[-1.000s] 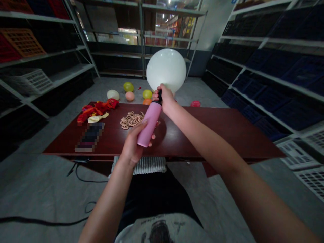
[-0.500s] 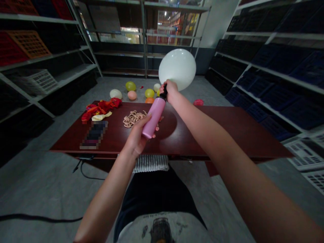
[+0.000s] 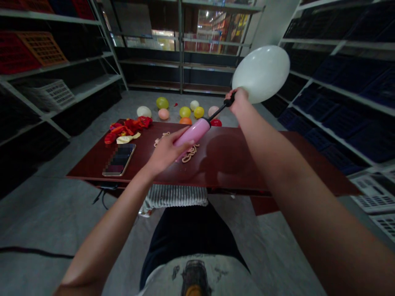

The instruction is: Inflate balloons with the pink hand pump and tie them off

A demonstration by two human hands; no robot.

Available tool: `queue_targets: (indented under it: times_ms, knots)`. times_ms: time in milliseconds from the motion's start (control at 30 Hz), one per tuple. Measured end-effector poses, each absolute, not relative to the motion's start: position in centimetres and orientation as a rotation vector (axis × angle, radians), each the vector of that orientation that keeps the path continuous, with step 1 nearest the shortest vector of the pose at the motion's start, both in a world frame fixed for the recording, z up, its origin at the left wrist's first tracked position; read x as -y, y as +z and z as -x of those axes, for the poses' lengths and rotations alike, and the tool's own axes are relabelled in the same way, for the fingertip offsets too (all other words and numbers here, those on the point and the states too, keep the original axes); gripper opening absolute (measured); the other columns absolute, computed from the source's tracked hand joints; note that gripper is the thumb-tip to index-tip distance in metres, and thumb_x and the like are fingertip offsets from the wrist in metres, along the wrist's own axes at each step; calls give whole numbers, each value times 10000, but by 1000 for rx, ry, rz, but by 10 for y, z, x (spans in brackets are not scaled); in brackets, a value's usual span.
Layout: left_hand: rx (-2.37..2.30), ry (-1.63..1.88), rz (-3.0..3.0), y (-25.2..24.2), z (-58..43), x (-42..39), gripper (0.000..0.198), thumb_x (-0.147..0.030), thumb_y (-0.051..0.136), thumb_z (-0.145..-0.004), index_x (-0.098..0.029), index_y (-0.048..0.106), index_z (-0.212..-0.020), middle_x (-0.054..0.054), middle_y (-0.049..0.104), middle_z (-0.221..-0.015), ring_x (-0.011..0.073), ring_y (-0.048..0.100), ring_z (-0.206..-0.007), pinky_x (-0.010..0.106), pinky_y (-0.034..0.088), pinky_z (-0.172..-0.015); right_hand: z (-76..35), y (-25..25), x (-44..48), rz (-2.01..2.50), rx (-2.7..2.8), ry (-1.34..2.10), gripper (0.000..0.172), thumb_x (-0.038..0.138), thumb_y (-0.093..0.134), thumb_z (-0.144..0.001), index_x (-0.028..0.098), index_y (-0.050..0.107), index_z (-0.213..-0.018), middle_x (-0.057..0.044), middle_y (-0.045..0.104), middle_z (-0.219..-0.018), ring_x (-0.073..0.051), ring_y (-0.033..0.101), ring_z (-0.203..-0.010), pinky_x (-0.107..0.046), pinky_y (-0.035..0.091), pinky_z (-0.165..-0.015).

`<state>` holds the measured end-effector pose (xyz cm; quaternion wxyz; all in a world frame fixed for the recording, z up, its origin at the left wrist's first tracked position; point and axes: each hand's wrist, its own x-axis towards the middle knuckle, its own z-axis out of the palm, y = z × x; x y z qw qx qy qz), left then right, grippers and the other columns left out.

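As arms point(image 3: 277, 164) extend, the right hand point(image 3: 239, 100) seemingly pinches a balloon point(image 3: 261, 74).

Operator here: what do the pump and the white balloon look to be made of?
The pink pump looks like moulded plastic, smooth with a soft sheen. Its thin black shaft could be plastic or metal. The white balloon looks like thin latex, taut and pearly.

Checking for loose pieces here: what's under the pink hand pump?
Small beige uninflated balloons lie on the dark red tabletop below the pink hand pump. The spot behind the left hand is covered, so anything there cannot be seen.
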<state>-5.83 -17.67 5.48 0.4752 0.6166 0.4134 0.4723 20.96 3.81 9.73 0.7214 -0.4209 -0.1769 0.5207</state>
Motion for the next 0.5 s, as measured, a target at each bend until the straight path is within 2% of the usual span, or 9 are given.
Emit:
queue_targets:
  times_ms: [67,167,333,500]
  knots:
    - [-1087,1165,-1796,57,66,167,586,-215,849,-724,-192,694,-1289,76,679,-1310,321,543,-1327,279,548,-911,-211,97,-34,936,345,1093,410,132,318,-983,226,331,-584,74,385,-479,-28,326,-375,-152,269,-381]
    - [-1180,1062,-2173,64,73,154,634,-260,799,-775,-235,634,-1387,109,640,-1364,366,518,-1350,414,490,-1037,-207,97,-30,954,308,1049,405,107,318,-979,217,304,-589,70,348,-493,-31,307,-362,-154,271,-373]
    - [-1308,923,-2491,85,68,140,692,-304,720,-813,-232,550,-1479,161,640,-1328,439,545,-1276,571,397,-1079,-179,102,-23,941,343,1126,369,107,286,-986,226,295,-638,68,351,-535,-35,313,-392,-147,296,-381]
    - [-1335,911,-2576,96,55,124,733,-315,686,-823,-215,489,-1522,176,643,-1306,456,530,-1283,593,363,-1079,-140,102,-20,884,398,1234,310,119,303,-977,244,325,-694,66,370,-564,-55,368,-445,-168,353,-420]
